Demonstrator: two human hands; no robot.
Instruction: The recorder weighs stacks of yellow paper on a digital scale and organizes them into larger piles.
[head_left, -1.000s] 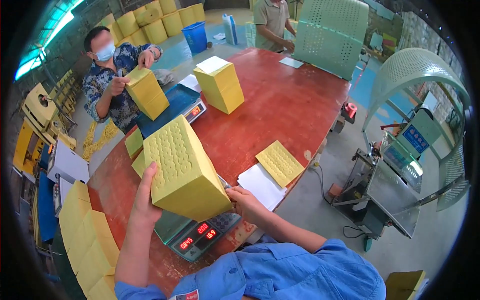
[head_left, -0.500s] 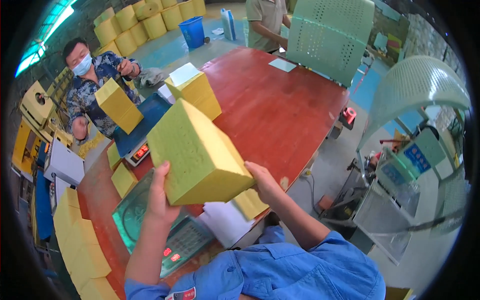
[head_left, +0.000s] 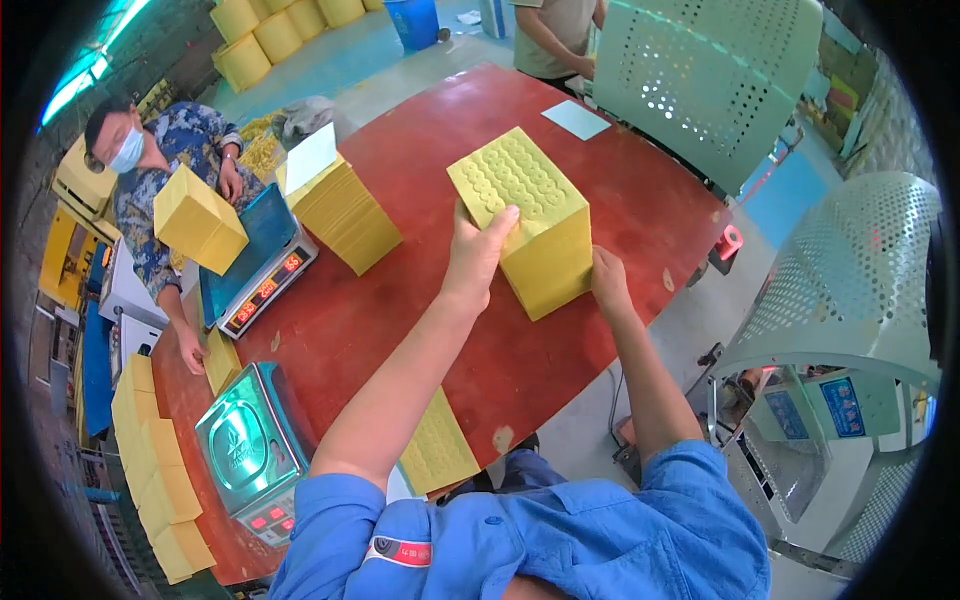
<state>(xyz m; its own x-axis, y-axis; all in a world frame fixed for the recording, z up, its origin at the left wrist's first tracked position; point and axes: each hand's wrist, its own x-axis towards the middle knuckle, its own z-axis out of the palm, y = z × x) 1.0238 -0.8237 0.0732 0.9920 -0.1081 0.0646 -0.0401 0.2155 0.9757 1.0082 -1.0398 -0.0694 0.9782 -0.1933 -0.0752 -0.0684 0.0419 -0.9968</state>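
Note:
A thick yellow stack of embossed paper sheets [head_left: 530,215] rests on the red table [head_left: 420,330], toward its right edge. My left hand [head_left: 476,255] grips the stack's left side, fingers over the top edge. My right hand [head_left: 606,280] presses against its lower right corner. Both forearms reach out from my blue sleeves at the bottom of the view.
A second yellow stack [head_left: 345,210] with a white sheet on top stands mid-table. A green scale [head_left: 250,445] sits at my left, thin yellow sheets [head_left: 437,450] lie beside it. A masked co-worker [head_left: 150,170] holds a yellow stack [head_left: 200,220] over a blue scale [head_left: 262,265]. Perforated chairs [head_left: 700,80] stand right.
I carried the yellow stack from above the green scale to the right and set it down on the red table. The co-worker kept a stack near the blue scale.

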